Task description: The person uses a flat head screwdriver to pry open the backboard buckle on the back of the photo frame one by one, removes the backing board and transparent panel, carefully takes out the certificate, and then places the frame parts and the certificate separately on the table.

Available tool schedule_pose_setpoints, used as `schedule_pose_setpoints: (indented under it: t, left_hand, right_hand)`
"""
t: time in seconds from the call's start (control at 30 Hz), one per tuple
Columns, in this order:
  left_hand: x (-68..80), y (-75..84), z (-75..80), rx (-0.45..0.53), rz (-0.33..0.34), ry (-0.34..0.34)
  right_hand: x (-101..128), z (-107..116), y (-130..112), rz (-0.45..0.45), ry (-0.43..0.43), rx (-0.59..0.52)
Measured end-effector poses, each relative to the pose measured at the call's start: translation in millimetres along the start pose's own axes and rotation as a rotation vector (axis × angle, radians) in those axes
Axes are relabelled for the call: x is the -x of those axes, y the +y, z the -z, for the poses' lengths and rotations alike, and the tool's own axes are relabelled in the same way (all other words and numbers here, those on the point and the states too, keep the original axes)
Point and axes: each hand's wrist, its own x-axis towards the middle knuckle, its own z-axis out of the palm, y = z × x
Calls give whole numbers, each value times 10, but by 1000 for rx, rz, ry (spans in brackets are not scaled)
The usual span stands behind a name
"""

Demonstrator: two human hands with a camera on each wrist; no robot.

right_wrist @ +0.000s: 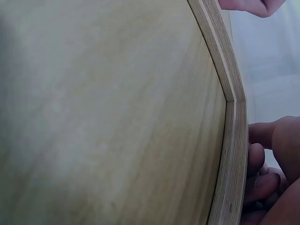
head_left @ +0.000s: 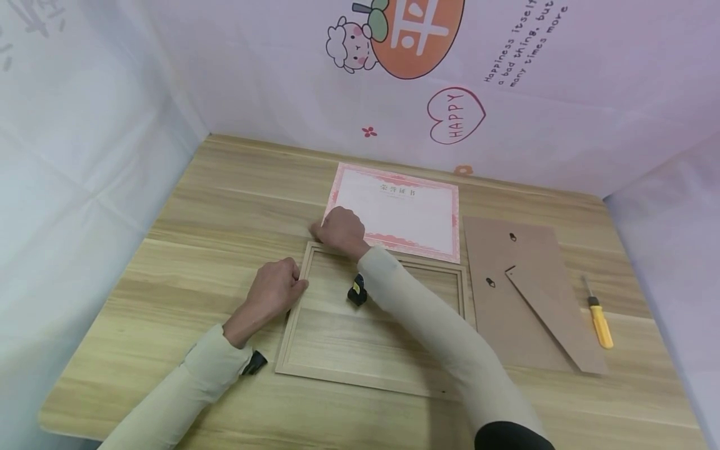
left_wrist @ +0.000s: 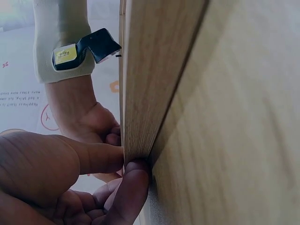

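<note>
A light wooden picture frame (head_left: 360,375) lies flat on the wooden table (head_left: 214,206). My left hand (head_left: 289,284) pinches the frame's left rail near the far corner; in the left wrist view the thumb (left_wrist: 96,157) and a finger clamp the frame's edge (left_wrist: 138,93). My right hand (head_left: 332,234) sits at the frame's far left corner, its fingers (right_wrist: 265,161) curled against the outer edge of the frame (right_wrist: 232,140). Just beyond the frame lies a pink-bordered certificate (head_left: 402,209).
A brown backing board (head_left: 517,294) with a folding stand lies to the right of the frame. Further right is a yellow-handled screwdriver (head_left: 599,317). Printed pink and white cloth walls (head_left: 506,94) close in the table on three sides.
</note>
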Motion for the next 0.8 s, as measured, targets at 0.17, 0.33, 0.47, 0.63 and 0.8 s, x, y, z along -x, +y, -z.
schedule_pose_setpoints:
  t: [0.17, 0.33, 0.47, 0.63, 0.8]
  left_hand:
    - [-2, 6, -3, -4, 3, -4]
    - [-7, 2, -12, -6, 6, -4]
    - [-15, 1, -21, -1, 10, -5]
    - [-20, 13, -15, -2, 8, 0]
    - [-17, 25, -5, -5, 22, -7]
  right_hand:
    - [14, 4, 2, -13, -9, -5]
    - [29, 6, 9, -2, -12, -8]
    - [61, 1, 43, 34, 5, -54]
    - [164, 7, 139, 139, 79, -113]
    - [300, 70, 233, 205, 122, -110]
